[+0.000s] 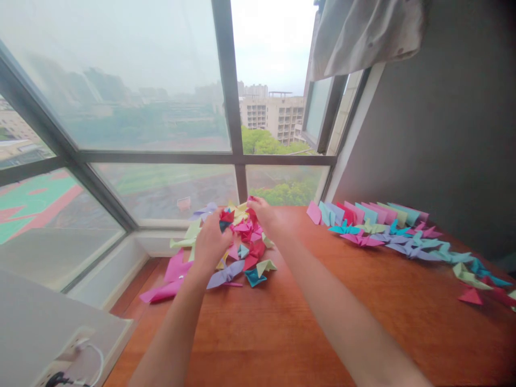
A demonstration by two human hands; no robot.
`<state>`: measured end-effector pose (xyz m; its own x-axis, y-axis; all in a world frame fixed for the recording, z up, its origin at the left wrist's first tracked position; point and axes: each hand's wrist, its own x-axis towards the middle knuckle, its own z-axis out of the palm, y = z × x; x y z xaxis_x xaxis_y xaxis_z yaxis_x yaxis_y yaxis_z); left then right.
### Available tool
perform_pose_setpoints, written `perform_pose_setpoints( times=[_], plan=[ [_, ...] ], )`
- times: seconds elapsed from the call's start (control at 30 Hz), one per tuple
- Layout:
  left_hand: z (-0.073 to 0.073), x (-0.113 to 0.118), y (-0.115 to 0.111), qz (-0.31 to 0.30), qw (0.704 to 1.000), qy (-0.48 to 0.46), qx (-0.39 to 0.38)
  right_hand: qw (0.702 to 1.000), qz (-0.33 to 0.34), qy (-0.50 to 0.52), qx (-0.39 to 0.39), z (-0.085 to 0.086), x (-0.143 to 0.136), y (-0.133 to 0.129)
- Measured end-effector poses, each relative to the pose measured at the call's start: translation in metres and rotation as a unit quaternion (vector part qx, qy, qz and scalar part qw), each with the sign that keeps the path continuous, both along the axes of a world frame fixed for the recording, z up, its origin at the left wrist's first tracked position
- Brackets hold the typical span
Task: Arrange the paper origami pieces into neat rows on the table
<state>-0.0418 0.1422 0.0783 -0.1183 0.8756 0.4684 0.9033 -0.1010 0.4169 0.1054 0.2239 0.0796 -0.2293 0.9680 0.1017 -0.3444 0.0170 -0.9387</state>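
A pile of folded paper pieces in many colours lies on the wooden table [250, 312], close to the window. My left hand [210, 236] is at the pile's left side, its fingers curled around a red and dark blue origami piece [226, 217]. On the far right of the pile, my right hand [264, 216] pinches a red origami piece [251, 210]; my fingers partly cover it. Nearer to me in the pile are a lavender origami piece [226, 275], a teal one [255, 277] and a large magenta one [174, 277].
Several origami cranes [411, 248] spread in rows along the table's right side. Behind them stands a line of folded coloured papers [374, 213]. Window frames [237, 159] rise past the far edge. A socket with plugged-in cables [80, 349] sits at lower left.
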Motion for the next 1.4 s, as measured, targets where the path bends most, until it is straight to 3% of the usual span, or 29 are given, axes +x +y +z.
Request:
perform_pose_setpoints(
  times=[0.13, 0.27, 0.37, 0.5, 0.57, 0.7, 0.8, 0.9, 1.03, 1.13, 1.4],
  plan=[
    [-0.010, -0.027, -0.006, 0.028, 0.999, -0.008, -0.037, 0.999, -0.011, -0.039, 0.009, -0.001, -0.009, 0.006],
    [-0.014, -0.028, -0.022, 0.012, 0.999, -0.020, -0.038, 0.995, -0.037, -0.084, 0.022, -0.010, 0.008, -0.002],
    [-0.013, -0.016, -0.036, -0.017, 1.000, -0.025, -0.003, 0.989, -0.072, -0.123, 0.030, -0.022, 0.038, -0.012],
    [-0.013, 0.015, -0.050, -0.077, 0.995, -0.037, 0.055, 0.967, -0.160, -0.190, 0.054, -0.042, 0.105, -0.031],
    [-0.013, 0.035, -0.056, -0.122, 0.988, -0.053, 0.073, 0.917, -0.248, -0.290, 0.118, -0.053, 0.148, -0.040],
    [-0.018, 0.077, -0.065, -0.215, 0.970, -0.085, 0.069, 0.767, -0.381, -0.469, 0.217, -0.072, 0.244, -0.056],
    [-0.028, 0.105, -0.071, -0.276, 0.956, -0.091, 0.052, 0.664, -0.445, -0.568, 0.196, -0.087, 0.304, -0.062],
    [-0.040, 0.126, -0.078, -0.326, 0.941, -0.079, 0.039, 0.613, -0.453, -0.631, 0.146, -0.103, 0.339, -0.059],
    [-0.052, 0.139, -0.087, -0.379, 0.923, -0.060, 0.009, 0.619, -0.405, -0.664, 0.108, -0.117, 0.344, -0.041],
    [-0.057, 0.140, -0.091, -0.396, 0.917, -0.051, -0.016, 0.627, -0.373, -0.675, 0.114, -0.118, 0.334, -0.027],
    [-0.066, 0.141, -0.094, -0.413, 0.905, -0.054, -0.084, 0.618, -0.414, -0.657, 0.123, -0.108, 0.316, -0.010]
  ],
)
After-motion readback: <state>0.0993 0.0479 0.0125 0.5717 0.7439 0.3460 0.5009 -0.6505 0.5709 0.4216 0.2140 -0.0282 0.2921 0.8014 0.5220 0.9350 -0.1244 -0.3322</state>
